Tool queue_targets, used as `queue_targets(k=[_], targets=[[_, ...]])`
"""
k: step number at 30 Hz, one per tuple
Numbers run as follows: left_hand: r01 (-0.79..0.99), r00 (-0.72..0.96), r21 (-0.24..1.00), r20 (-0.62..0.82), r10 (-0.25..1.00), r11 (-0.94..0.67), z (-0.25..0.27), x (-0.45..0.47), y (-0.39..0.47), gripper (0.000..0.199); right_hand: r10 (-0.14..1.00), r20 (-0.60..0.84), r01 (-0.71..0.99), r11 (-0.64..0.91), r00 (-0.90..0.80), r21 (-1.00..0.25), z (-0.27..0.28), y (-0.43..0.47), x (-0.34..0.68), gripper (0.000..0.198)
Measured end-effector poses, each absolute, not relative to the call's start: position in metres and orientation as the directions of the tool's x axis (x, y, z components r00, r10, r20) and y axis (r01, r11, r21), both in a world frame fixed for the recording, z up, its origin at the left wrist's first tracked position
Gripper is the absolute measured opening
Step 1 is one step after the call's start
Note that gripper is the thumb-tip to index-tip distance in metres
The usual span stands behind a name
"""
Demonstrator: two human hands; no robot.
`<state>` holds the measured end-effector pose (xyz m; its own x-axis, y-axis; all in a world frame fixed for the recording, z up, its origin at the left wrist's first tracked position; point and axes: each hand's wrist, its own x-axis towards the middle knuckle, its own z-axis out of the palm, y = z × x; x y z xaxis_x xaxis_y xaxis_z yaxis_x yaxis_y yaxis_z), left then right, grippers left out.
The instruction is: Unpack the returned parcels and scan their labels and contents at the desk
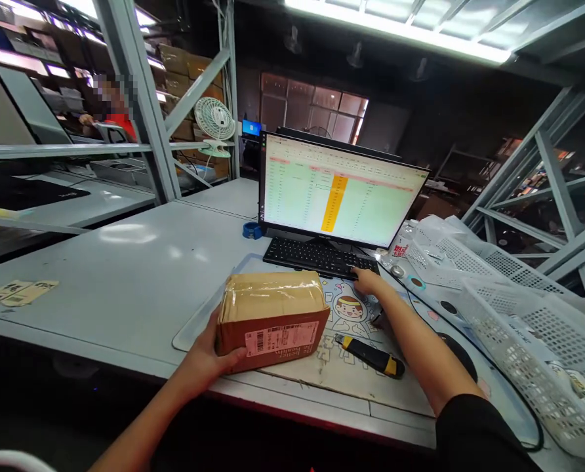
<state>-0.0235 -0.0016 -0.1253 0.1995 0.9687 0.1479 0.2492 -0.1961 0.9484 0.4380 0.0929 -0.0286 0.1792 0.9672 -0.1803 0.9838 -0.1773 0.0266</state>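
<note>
My left hand [204, 357] grips the left end of a cardboard box [277, 334], thumb on the front face, the other fingers mostly hidden behind it. The box rests on the desk mat, wrapped in shiny tape on top, with a white barcode label [282, 338] facing me. My right hand [366, 282] holds nothing and reaches to the right end of a black keyboard [317, 257], a finger on its keys. Behind the keyboard a monitor [342, 190] displays a spreadsheet with an orange column. Between the box and my right forearm lies a black and yellow utility knife [370, 356].
White perforated baskets [533, 354] holding small packets line the right side. A black mouse [457, 357] is partly hidden by my forearm. A blue tape roll [252, 230] stands left of the monitor. Cardboard pieces [20, 292] lie far left. A fan [214, 119] and another person [118, 111] are behind.
</note>
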Motion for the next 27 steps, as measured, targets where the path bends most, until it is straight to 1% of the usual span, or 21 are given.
queue_targets(k=[3,5,7,9,10,12,14,15,18,23,27], targets=[[0.223,0.186,0.956,0.151,0.971,-0.191,-0.116,-0.018,-0.011,0.119,0.971,-0.156,0.983,-0.182,0.180,0.000,-0.028,0.088,0.433,0.060],[0.208,0.196,0.959,0.153,0.968,-0.194,-0.112,-0.015,-0.015,0.122,0.978,-0.139,0.987,-0.159,0.154,-0.020,-0.025,0.074,0.429,0.056],[0.198,0.199,0.961,0.155,0.968,-0.195,-0.110,-0.015,-0.015,0.123,0.985,-0.137,0.993,-0.109,0.102,-0.045,-0.024,0.052,0.426,0.054],[0.194,0.191,0.961,0.159,0.969,-0.196,-0.113,-0.015,-0.012,0.120,0.988,-0.147,0.996,-0.054,0.042,-0.077,-0.023,0.028,0.426,0.056],[0.196,0.191,0.961,0.156,0.969,-0.194,-0.115,-0.016,-0.010,0.119,0.990,-0.138,0.995,-0.045,0.033,-0.085,-0.022,0.018,0.427,0.058],[0.203,0.200,0.964,0.129,0.971,-0.170,-0.120,-0.018,-0.006,0.120,0.995,-0.072,0.995,-0.068,0.062,-0.075,-0.017,0.010,0.431,0.059],[0.227,0.198,0.965,0.088,0.976,-0.133,-0.124,-0.019,-0.002,0.118,0.993,0.011,0.992,-0.117,0.118,-0.056,-0.012,0.019,0.436,0.057],[0.240,0.189,0.963,0.074,0.979,-0.119,-0.125,-0.019,-0.001,0.114,0.991,0.028,0.990,-0.133,0.134,-0.055,-0.010,0.028,0.439,0.056],[0.265,0.157,0.958,0.069,0.985,-0.110,-0.125,-0.020,-0.001,0.102,0.990,-0.022,0.987,-0.142,0.141,-0.076,-0.015,0.065,0.442,0.055],[0.219,0.199,0.971,0.057,0.978,-0.101,-0.120,-0.020,-0.004,0.107,0.987,-0.016,0.985,-0.158,0.157,-0.074,-0.033,0.100,0.430,0.067],[0.200,0.188,0.977,0.038,0.981,-0.077,-0.113,-0.018,-0.006,0.110,0.987,-0.017,0.985,-0.162,0.161,-0.063,-0.035,0.105,0.424,0.060]])
